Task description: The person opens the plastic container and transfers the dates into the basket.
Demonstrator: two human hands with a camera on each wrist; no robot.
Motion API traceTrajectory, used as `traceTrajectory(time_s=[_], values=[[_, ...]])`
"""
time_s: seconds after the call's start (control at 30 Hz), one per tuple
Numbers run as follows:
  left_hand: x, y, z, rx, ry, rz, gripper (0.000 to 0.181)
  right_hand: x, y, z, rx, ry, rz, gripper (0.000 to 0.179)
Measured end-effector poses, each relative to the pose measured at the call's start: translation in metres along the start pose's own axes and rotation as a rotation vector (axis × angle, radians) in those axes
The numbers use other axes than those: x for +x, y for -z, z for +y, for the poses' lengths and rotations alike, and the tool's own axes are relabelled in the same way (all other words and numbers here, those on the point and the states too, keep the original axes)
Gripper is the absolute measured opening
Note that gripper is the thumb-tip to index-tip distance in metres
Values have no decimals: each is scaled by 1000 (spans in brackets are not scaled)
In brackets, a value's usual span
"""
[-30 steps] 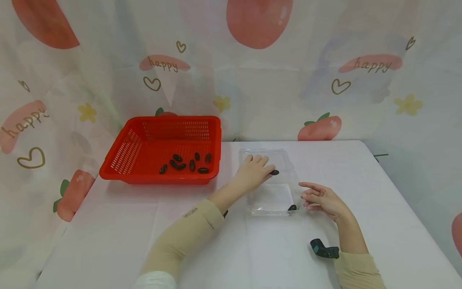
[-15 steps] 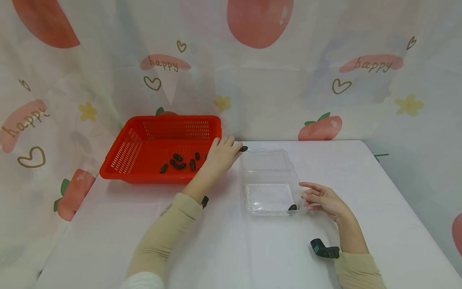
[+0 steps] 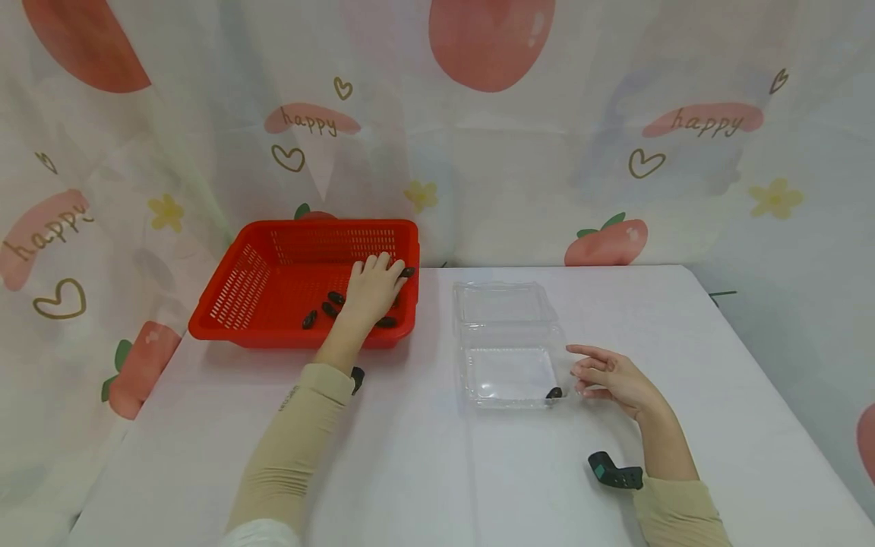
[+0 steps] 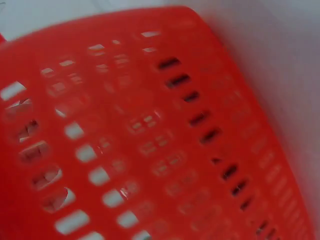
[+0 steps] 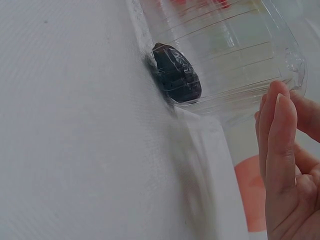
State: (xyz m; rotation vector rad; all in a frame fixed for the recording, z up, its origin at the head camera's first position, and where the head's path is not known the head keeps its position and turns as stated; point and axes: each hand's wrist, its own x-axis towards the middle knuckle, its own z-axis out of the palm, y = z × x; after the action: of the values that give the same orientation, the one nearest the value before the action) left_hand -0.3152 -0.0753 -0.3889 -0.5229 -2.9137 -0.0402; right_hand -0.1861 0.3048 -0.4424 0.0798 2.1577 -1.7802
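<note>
Over the right part of the red basket, my left hand pinches a dark, glossy date at its thumb side. Several more dates lie on the basket floor, some hidden under the hand. A clear hinged plastic box lies opened out on the table, with one date in its near right corner. Beside that box's right edge, my right hand has loosely extended fingers and holds nothing. Whether its fingertips touch the rim I cannot tell. The slotted basket wall fills the left wrist view, hiding the left hand's grip.
A white cloth covers the table. Behind it hangs a printed curtain. A black device is worn at the right wrist, above the table. The basket's raised rim stands left of the clear box.
My left hand has moved left from above the clear box, over the basket's right rim, to above the basket, carrying the date. The right hand and the box have stayed put.
</note>
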Motion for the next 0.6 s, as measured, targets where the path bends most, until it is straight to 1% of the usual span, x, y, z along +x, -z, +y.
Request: traceTrajectory(time_s=[0.23, 0.37, 0.5, 0.6], values=[[-3, -9, -15, -3, 53, -78, 32, 1, -1, 1, -13, 1, 3, 56], [-5, -13, -20, 23, 56, -137, 33, 2, -2, 1, -17, -8, 13, 56], [-6, -14, -21, 46, 53, -206, 35, 2, -1, 1, -18, -7, 18, 56], [-5, -16, -21, 58, 51, -239, 36, 2, -1, 1, -19, -5, 19, 56]])
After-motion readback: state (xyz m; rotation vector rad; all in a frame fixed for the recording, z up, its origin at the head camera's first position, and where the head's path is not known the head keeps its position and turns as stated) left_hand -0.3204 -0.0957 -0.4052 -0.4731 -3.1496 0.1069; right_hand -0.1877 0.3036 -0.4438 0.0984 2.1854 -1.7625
